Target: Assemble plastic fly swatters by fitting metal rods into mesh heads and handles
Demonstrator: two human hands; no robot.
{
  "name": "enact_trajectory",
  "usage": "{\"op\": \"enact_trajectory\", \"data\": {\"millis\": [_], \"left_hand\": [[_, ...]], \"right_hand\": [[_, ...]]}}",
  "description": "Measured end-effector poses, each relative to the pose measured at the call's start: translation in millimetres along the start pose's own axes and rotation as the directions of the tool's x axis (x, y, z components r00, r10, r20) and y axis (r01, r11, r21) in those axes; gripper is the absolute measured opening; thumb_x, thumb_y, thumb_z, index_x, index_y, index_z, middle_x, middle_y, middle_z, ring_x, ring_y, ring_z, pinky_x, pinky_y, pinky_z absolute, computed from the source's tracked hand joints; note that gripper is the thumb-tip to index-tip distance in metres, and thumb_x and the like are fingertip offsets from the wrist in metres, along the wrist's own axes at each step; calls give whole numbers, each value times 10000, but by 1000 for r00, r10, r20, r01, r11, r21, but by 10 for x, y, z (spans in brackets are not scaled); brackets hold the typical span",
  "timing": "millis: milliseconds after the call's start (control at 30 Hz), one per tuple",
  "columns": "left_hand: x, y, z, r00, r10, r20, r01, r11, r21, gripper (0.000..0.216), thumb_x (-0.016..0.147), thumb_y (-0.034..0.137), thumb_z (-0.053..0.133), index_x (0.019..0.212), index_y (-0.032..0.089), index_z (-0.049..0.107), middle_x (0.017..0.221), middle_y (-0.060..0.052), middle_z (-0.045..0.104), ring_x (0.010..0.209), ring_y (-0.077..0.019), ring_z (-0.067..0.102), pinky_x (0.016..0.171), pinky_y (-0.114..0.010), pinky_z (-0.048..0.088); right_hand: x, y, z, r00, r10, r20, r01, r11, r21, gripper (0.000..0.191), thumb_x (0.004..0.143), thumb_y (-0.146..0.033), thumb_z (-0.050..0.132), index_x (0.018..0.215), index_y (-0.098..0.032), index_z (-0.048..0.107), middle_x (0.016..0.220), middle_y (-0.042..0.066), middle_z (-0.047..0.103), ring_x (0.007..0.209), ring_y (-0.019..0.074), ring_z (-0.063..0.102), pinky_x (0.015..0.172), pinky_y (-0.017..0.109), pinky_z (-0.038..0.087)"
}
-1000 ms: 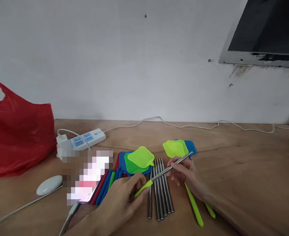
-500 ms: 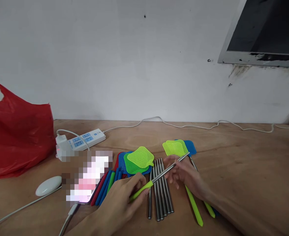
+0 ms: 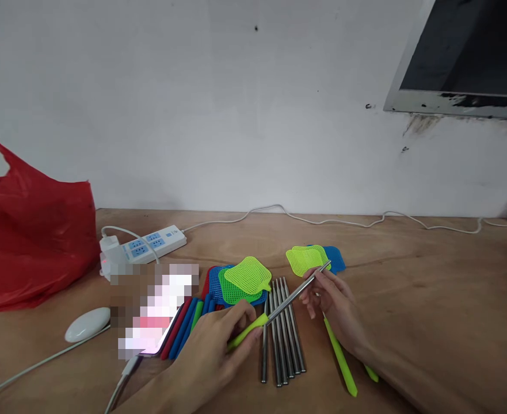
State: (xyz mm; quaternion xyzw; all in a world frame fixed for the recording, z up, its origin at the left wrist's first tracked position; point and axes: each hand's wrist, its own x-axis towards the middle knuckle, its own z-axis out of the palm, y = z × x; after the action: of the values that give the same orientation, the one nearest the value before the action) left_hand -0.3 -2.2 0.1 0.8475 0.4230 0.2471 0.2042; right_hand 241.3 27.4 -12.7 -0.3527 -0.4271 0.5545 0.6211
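My left hand (image 3: 212,353) is closed round a lime-green handle (image 3: 251,330). From its end a shiny metal rod (image 3: 291,297) slants up to the right. Near the rod's far tip, the fingers of my right hand (image 3: 337,307) pinch it. Below the held piece lie several loose metal rods (image 3: 288,351), side by side. Behind my left hand is a stack of mesh fly swatter heads (image 3: 248,276), lime, green, blue and red. Loose coloured handles (image 3: 183,328) lie left of that hand, partly covered by it. Fly swatters with lime handles (image 3: 340,359) lie under my right arm.
A lit phone (image 3: 162,310), blurred out, lies on the left beside a white oval device (image 3: 88,325). Behind it is a power strip (image 3: 162,240) with a charger plugged in. A red plastic bag (image 3: 37,241) stands far left. A white cable (image 3: 322,221) runs along the wall.
My right hand's fingers have moved up along the rod and closed near its tip. The left hand keeps its hold on the handle. The view has shifted very slightly.
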Motion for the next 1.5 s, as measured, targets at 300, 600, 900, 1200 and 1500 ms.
{"op": "enact_trajectory", "data": {"millis": [300,600,900,1200,1500], "left_hand": [[-8,0,2,1000,10,-9,-10,1000,16,205,1027,365,444,890,228,509,661,60,459,558,-136,438,528,-258,276],[8,11,-12,1000,17,21,-18,1000,3,196,1026,359,438,891,231,502,662,55,464,561,-142,452,524,-248,277],[13,11,12,999,17,51,-17,1000,4,184,1021,345,447,890,230,507,666,58,467,562,-139,444,529,-246,278],[27,18,-22,993,-50,109,45,998,51,245,1021,377,427,883,222,558,684,22,576,585,-163,535,532,-254,314],[0,-46,55,984,-98,146,74,983,166,334,1049,376,305,940,210,574,769,-47,676,668,-250,641,568,-310,338]], "right_hand": [[26,-71,21,998,24,-51,-23,999,23,345,740,-510,789,761,-178,701,581,14,663,478,126,549,398,199,441],[12,-91,29,995,95,9,-95,995,40,320,763,-485,783,776,-171,723,616,44,694,552,149,597,441,210,458],[-123,21,74,934,254,253,-254,967,-33,265,779,-406,799,862,-155,773,722,65,724,643,145,621,514,213,469],[-14,-21,22,969,210,128,-217,975,47,372,792,-511,744,810,-141,773,650,69,705,574,151,605,493,231,476],[-17,-31,25,980,148,129,-149,989,-1,355,787,-505,761,773,-150,771,647,75,712,565,153,611,479,234,475]]}}
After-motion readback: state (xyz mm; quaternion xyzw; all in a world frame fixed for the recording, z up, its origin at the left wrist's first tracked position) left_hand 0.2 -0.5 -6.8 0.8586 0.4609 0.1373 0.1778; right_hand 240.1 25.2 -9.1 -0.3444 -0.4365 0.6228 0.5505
